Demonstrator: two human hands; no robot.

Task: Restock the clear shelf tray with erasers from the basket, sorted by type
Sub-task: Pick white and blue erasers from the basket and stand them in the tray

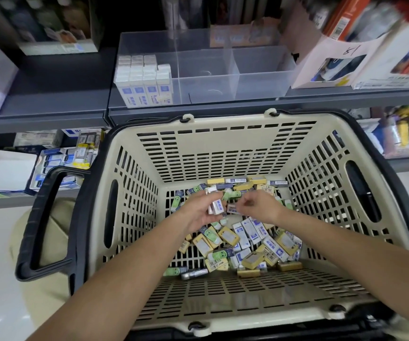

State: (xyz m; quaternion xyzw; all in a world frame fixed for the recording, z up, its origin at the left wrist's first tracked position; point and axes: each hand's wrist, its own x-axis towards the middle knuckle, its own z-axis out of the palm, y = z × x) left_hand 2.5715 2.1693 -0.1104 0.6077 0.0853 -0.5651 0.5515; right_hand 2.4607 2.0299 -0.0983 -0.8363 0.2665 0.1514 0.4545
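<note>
Left hand (199, 212) is down inside the basket (223, 148), and I see it closed around a few white erasers (215, 205) with blue labels. Right hand (257, 205) is just beside it, also low in the basket, with its fingers curled in close together near a small eraser (233, 209); I cannot tell if it really holds that one. Both of my arms reach in from the near side. On the basket floor lies a loose pile of erasers (250, 244): white ones with blue labels, yellow ones, and some with green faces on them. They are all mixed up and lie every which way. The basket is cream with slots in its walls, and it has a dark rim and a black handle (48, 225) folded down on the left side. Behind the basket, up on a grey shelf (58, 94), sits the clear shelf tray (262, 80). It has thin walls that split it into parts. In the left part I see neat rows of white erasers (144, 80) with blue labels standing close together, touching each other. Other boxes (375, 57) stand on the shelf to the right of the tray, but they look blurry.
</note>
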